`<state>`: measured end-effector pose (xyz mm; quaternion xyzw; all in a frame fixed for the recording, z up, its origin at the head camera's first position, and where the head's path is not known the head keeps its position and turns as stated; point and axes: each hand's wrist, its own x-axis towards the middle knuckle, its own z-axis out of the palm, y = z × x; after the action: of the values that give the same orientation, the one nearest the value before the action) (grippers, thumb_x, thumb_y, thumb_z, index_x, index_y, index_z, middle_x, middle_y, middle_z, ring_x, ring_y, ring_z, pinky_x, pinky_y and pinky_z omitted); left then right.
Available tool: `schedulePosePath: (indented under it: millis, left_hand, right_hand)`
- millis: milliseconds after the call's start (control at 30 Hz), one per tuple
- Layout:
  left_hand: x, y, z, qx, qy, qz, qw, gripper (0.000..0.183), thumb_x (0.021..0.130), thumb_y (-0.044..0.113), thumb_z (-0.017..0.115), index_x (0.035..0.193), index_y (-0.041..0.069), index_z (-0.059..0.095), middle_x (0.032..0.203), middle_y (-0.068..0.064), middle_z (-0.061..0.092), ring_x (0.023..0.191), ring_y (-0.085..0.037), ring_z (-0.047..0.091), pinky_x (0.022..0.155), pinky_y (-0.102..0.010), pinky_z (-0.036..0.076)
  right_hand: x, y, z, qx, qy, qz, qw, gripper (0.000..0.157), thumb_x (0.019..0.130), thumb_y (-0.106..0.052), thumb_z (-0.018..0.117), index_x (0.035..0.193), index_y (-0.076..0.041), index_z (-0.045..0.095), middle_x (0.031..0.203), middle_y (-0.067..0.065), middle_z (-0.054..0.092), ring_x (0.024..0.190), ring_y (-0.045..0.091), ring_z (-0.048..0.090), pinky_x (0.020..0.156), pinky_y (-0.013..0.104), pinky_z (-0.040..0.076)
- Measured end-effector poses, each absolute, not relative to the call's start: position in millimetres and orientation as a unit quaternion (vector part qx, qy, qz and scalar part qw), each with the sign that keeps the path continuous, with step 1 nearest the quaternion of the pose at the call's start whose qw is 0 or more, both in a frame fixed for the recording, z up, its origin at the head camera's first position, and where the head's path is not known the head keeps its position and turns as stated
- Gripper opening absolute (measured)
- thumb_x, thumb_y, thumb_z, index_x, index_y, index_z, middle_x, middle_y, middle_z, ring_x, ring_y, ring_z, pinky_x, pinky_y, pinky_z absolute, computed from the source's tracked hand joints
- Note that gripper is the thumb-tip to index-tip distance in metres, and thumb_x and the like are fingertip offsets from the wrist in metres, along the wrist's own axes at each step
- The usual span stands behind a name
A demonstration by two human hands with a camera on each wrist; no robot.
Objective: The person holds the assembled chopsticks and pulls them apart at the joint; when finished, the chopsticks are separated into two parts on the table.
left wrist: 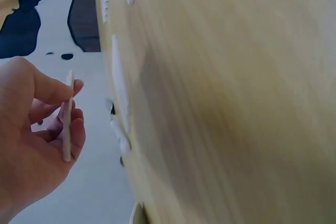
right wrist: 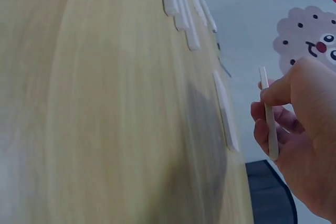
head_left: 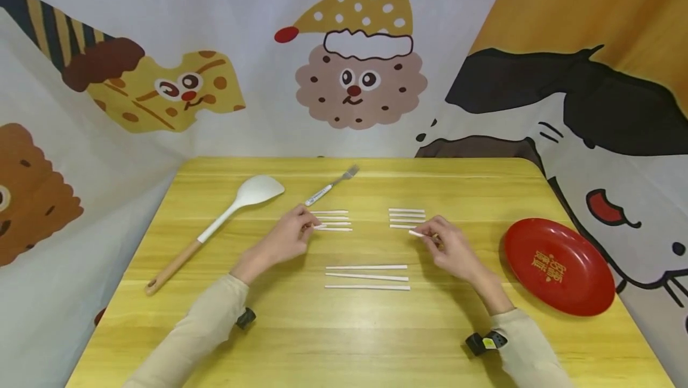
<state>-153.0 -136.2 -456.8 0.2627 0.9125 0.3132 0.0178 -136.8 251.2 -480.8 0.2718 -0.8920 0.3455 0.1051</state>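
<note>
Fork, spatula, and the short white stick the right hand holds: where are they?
Fork (head_left: 331, 185): head view, where handle meets neck.
Spatula (head_left: 217, 222): head view, white shaft.
Short white stick (right wrist: 270, 123): right wrist view, lower half.

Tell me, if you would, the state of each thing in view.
Left hand, pinching a short white stick
Right hand, pinching another short stick
Left row of short sticks, flat on the table
Right row of short sticks, flat
Three long sticks, flat, apart
Spatula, lying diagonally
Fork, lying diagonally
Red plate, face up
</note>
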Motion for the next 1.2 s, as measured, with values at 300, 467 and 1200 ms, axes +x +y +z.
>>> schedulePosePath:
  millis: [300, 467, 1200]
  left_hand:
    - [-162, -113, -476, 0.316, 0.911, 0.263, 0.026, 0.019, 0.094, 0.0, 0.063, 0.109, 0.004, 0.073, 0.09, -0.001, 0.057, 0.077, -0.01, 0.05, 0.07, -0.023, 0.049]
    - [-165, -102, -482, 0.345, 0.902, 0.257, 0.04, 0.017, 0.093, -0.002, 0.065, 0.104, 0.006, 0.074, 0.089, -0.001, 0.06, 0.077, -0.01, 0.052, 0.068, -0.023, 0.048]
    - [-163, -98, -487, 0.32, 0.907, 0.274, 0.03, 0.009, 0.089, -0.003, 0.069, 0.095, 0.004, 0.068, 0.087, -0.003, 0.061, 0.078, -0.012, 0.055, 0.069, -0.022, 0.05]
  right_hand:
    - [-150, 228, -490, 0.281, -0.906, 0.293, 0.12, 0.017, 0.085, 0.003, 0.077, 0.099, -0.007, 0.076, 0.093, 0.003, 0.072, 0.087, 0.018, 0.065, 0.077, 0.038, 0.059]
    - [-155, 221, -494, 0.265, -0.911, 0.294, 0.114, 0.017, 0.084, 0.002, 0.079, 0.098, -0.007, 0.078, 0.09, 0.004, 0.072, 0.083, 0.019, 0.066, 0.074, 0.035, 0.059]
    - [-154, 223, -499, 0.238, -0.926, 0.284, 0.08, 0.015, 0.084, 0.004, 0.077, 0.093, -0.009, 0.077, 0.091, 0.003, 0.071, 0.083, 0.017, 0.066, 0.072, 0.033, 0.059]
